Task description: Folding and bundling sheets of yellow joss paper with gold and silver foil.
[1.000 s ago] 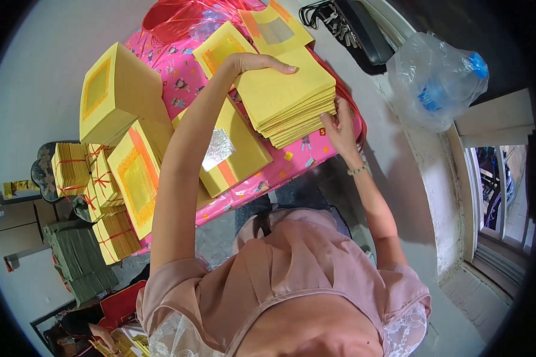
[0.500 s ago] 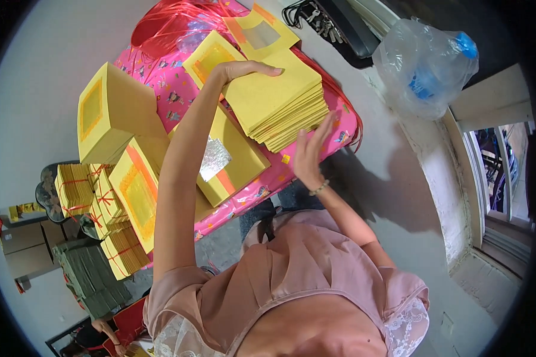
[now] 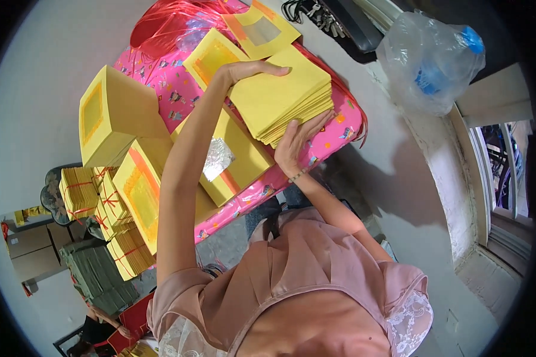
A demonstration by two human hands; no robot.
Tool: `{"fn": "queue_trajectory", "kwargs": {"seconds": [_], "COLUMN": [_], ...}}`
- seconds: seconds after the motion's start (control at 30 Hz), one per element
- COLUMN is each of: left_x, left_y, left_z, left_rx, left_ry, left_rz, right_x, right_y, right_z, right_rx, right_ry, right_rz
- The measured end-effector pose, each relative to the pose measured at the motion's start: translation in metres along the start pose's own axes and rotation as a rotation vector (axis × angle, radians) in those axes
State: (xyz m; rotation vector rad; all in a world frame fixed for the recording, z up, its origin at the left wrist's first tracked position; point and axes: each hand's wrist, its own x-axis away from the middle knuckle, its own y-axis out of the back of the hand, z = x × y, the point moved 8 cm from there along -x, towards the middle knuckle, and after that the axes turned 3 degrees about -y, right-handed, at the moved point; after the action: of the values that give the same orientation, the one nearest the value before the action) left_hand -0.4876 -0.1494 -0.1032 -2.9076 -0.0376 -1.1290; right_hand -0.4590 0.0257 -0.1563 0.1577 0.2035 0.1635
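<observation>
A thick stack of yellow paper sheets (image 3: 283, 92) sits on the table in front of me, its layered edges toward me. My left hand (image 3: 253, 70) holds the stack at its far left side, thumb stretched over the top sheet; the other fingers are mostly hidden. Against the near right edges of the sheets rests my right hand (image 3: 298, 143), palm flat and fingers stretched out, a beaded bracelet on its wrist. Just left of that stack lies another yellow paper pile (image 3: 244, 157) with a silver foil square (image 3: 218, 158) and an orange band on top.
More yellow piles (image 3: 122, 113) with orange-framed patches stand at the left, above red-tied bundles (image 3: 110, 202). Red plastic strands (image 3: 155, 27) lie at the back of the pink patterned table cover (image 3: 175, 98). A clear plastic bag (image 3: 429, 65) and a black case with keys (image 3: 345, 27) are at the right.
My right hand has moved in from the right and now touches the near edges of the stack. My left hand stays on the stack, which has shifted slightly to the right.
</observation>
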Motion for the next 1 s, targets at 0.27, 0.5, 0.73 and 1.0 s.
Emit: {"fn": "queue_trajectory", "kwargs": {"seconds": [0.27, 0.5, 0.73, 1.0], "left_x": [0.003, 0.006, 0.032, 0.122], "left_y": [-0.007, 0.037, 0.02, 0.012], "left_z": [-0.009, -0.014, -0.041, 0.043], "left_rx": [-0.098, -0.576, -0.671, 0.108], "left_ry": [-0.001, -0.128, -0.236, -0.766], "left_rz": [0.008, -0.409, -0.339, -1.399], "right_x": [-0.002, -0.089, -0.153, -0.138], "right_y": [0.014, 0.056, 0.014, 0.004], "right_z": [-0.002, 0.02, 0.047, 0.032], "right_rx": [0.015, -0.208, -0.191, -0.313], "right_ry": [0.003, 0.035, -0.125, -0.355], "right_rz": [0.044, 0.192, 0.866, 1.086]}}
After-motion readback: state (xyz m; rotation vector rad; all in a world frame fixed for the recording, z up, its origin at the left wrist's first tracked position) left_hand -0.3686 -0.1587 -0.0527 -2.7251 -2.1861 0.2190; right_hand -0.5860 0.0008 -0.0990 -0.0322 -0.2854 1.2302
